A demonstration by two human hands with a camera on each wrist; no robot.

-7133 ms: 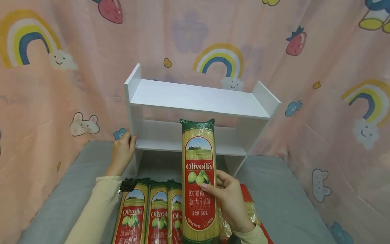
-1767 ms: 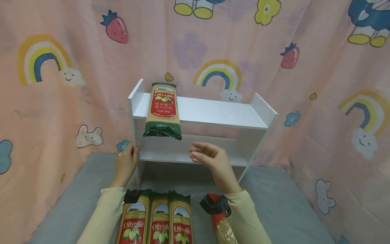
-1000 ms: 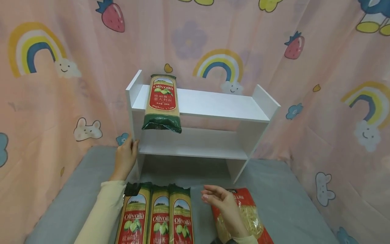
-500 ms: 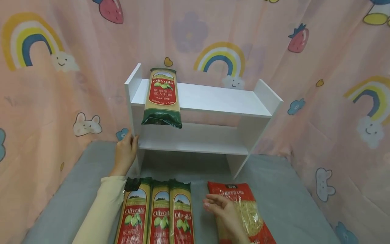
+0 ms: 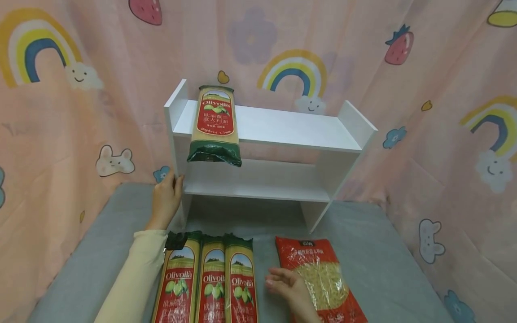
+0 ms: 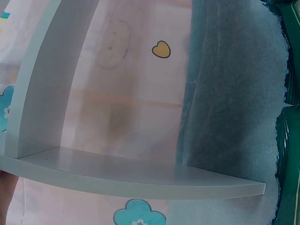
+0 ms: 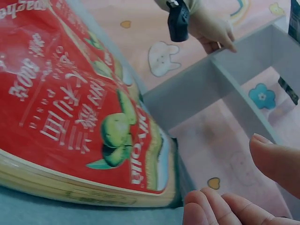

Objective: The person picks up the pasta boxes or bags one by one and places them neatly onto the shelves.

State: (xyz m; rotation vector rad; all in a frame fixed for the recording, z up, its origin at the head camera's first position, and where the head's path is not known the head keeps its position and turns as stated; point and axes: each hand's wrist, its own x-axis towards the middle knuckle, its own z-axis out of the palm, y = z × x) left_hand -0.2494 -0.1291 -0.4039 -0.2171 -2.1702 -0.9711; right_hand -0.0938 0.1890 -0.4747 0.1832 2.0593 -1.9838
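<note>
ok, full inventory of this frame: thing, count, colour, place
white two-tier wooden shelf unit: 1, white, back of the grey mat
spaghetti pack on the shelf: 1, red, yellow and green, top tier at left, end hanging over the front edge
spaghetti packs lying flat: 3, same colours, side by side on the mat in front
red bag of short pasta: 1, red with clear window, mat at right
grey mat: 1, grey, underneath everything
pink cartoon curtain: pink, all round
left hand: holds the shelf's left side panel
right hand: open, between packs and bag
</note>
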